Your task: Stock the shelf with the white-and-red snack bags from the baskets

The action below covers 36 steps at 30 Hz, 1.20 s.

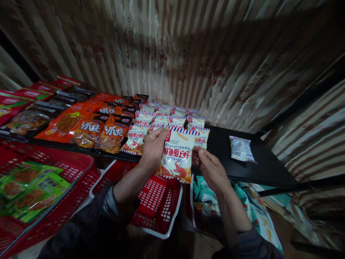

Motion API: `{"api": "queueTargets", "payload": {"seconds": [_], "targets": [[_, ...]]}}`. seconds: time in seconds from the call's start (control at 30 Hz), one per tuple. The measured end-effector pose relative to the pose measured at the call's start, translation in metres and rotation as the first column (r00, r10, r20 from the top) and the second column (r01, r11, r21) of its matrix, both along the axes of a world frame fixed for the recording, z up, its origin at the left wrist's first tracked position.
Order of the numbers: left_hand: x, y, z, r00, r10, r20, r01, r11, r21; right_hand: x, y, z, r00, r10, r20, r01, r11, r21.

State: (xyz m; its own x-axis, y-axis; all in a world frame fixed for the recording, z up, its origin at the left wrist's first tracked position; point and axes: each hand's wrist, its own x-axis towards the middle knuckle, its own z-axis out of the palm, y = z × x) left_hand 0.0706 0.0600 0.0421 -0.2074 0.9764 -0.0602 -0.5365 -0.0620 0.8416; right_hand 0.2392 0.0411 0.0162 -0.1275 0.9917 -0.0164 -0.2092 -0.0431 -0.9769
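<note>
Left hand [155, 148] holds a snack bag [176, 154] in front of the shelf [265, 163]; can't tell if right hand [212, 168] grips too; this bag-handling step likely needs soft hands next

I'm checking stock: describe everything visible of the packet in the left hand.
The packet is a puffy, white, plastic-looking pouch with striped red, white and blue ends, red and blue lettering, a red shellfish picture and orange below. It looks sealed. It is held up before the shelf, front to camera. The left hand grips its left side; the right hand is at its right edge, contact unclear.
</note>
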Motion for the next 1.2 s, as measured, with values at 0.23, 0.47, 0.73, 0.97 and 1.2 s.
{"api": "queueTargets", "payload": {"seconds": [0.23, 0.47, 0.73, 0.97, 1.2], "targets": [[0.015, -0.007, -0.008, 0.985, -0.115, -0.126, 0.110, 0.993, -0.045, -0.008, -0.003, 0.008, 0.986, -0.168, -0.009, 0.168, 0.984, 0.066], [0.018, -0.007, -0.017, 0.974, -0.188, -0.126, 0.191, 0.981, 0.015, -0.006, -0.001, 0.006, 0.966, -0.251, -0.060, 0.252, 0.968, 0.001], [0.024, -0.013, -0.024, 0.913, -0.399, -0.079, 0.400, 0.917, -0.012, -0.001, 0.003, 0.009, 0.935, -0.334, -0.116, 0.336, 0.942, -0.008], [0.031, -0.021, -0.030, 0.859, -0.497, -0.122, 0.501, 0.866, -0.001, 0.003, 0.007, 0.005, 0.917, -0.376, -0.134, 0.376, 0.926, -0.027], [0.034, -0.024, -0.029, 0.839, -0.535, -0.102, 0.533, 0.845, -0.051, 0.005, 0.010, 0.006, 0.893, -0.420, -0.160, 0.418, 0.907, -0.047]]}}
